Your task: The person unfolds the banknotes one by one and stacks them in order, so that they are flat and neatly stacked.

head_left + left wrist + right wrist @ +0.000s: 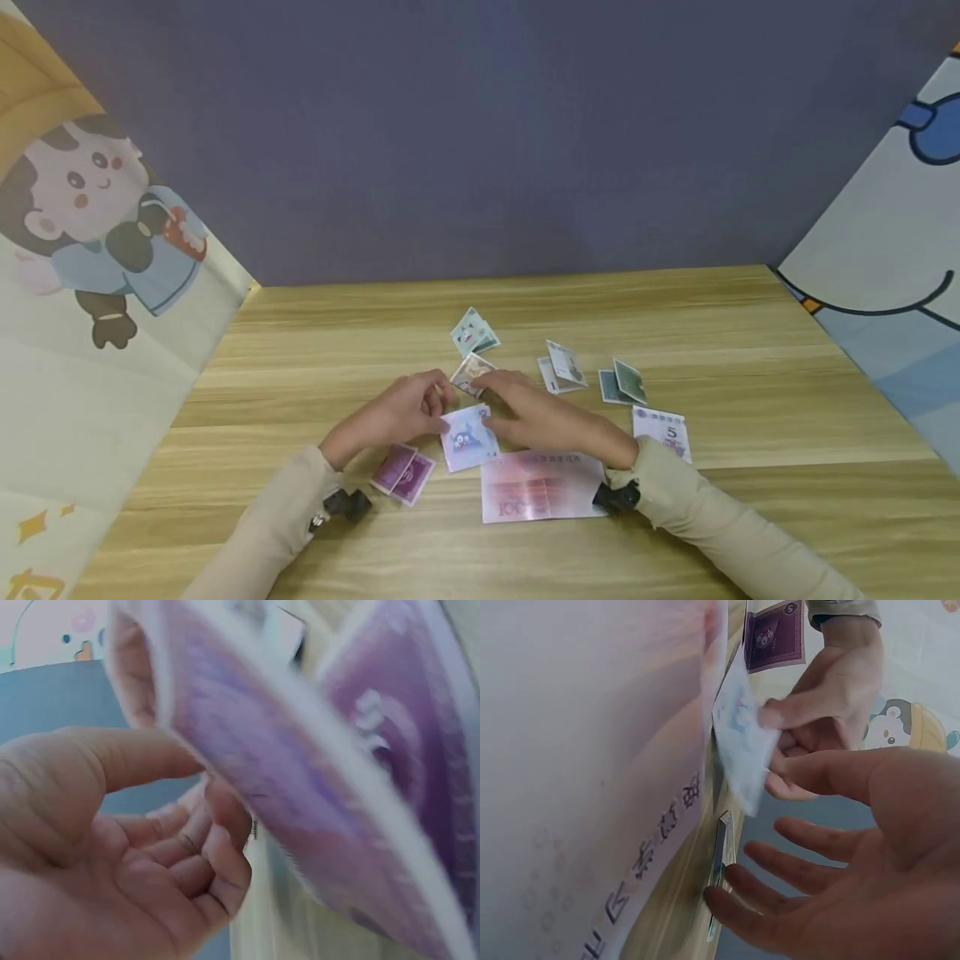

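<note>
L hand (408, 407) pinches a folded blue note (468, 446) by its left edge, thumb on the face, other fingers curled in behind. R hand (547, 408) loose, fingers spread wide; thumb at blue note's right edge, firm contact or not = can't tell. So blue note sits btwn the two hands, tilted per R wrist view, its near right corner overlapping the corner of the red note (536, 500) in head view.

Brown note (468, 369) just beyond the gap btwn hands, right edge partly behind R fingers; touch = can't tell. Green note (468, 333) right past it, v. little gap. Tight btwn the hands, approx one folded note's width.

Purple note (393, 468), folded, nearer the person than L hand, just beside L wrist; its upper panel stands up, edge close to the wrist cam. Red note flat under/near R wrist, right end by that wrist's cam (618, 497). Out right of R hand: gray note (566, 367), then dark green note (630, 381), both half-folded w/ raised edges. "5" note (663, 425) beside R wrist, partly covered by sleeve (720, 508).

Room: wide wood strip L of L hand to table (300, 333) edge; more beyond both hands up to blue-gray wall (487, 142).
</note>
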### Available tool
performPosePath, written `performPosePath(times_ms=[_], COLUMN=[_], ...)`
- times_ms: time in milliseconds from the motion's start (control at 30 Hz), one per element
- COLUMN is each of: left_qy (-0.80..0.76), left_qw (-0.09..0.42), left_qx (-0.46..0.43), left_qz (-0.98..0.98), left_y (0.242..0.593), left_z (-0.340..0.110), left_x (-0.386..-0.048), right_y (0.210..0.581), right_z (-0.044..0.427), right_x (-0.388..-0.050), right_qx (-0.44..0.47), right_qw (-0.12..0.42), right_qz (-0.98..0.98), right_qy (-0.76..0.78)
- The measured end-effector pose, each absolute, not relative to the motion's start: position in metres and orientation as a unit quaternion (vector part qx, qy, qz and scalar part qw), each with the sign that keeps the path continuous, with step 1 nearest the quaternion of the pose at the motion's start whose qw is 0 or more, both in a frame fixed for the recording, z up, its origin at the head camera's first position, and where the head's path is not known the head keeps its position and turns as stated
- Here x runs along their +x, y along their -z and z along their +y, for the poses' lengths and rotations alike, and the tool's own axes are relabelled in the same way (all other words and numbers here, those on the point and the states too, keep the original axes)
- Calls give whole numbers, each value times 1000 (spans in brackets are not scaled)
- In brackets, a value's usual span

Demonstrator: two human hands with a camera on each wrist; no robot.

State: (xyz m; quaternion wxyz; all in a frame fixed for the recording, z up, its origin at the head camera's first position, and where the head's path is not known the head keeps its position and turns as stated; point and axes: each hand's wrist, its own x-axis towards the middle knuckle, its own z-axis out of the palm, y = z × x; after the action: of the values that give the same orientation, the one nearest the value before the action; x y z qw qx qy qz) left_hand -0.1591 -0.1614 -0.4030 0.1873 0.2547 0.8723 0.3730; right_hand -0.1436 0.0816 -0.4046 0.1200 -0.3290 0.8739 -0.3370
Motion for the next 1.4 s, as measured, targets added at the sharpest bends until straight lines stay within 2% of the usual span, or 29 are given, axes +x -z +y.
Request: performPosePath(times_ms=[333, 533, 733, 833, 1000, 1100, 1200, 1400], left_qy=[-463, -536, -596, -630, -687, -699, -694, -677], left_qw=[174, 191, 181, 214, 298, 325, 331, 308], left_qx=[291, 260, 215, 206, 203, 205, 217, 232], left_qz=[819, 780, 752, 717, 632, 603, 602, 627], left_y=[389, 385, 383, 385, 386, 388, 391, 394], left_z=[-162, -164, -163, -159, -147, -141, -138, -141], left_x=[-164, -167, -170, -170, -163, -156, -148, -143], right_y=[400, 388, 372, 367, 365, 368, 371, 371], right_z=[82, 86, 91, 93, 96, 95, 93, 91], right_x=[-151, -155, -156, -156, -154, -151, -147, -137], right_qx=[-280, -260, -267, -277, -283, -285, -287, -282], right_qw=[80, 90, 79, 71, 62, 57, 59, 79], right_qz=[859, 838, 828, 815, 805, 813, 826, 828], right_qy=[422, 471, 487, 503, 518, 504, 481, 478])
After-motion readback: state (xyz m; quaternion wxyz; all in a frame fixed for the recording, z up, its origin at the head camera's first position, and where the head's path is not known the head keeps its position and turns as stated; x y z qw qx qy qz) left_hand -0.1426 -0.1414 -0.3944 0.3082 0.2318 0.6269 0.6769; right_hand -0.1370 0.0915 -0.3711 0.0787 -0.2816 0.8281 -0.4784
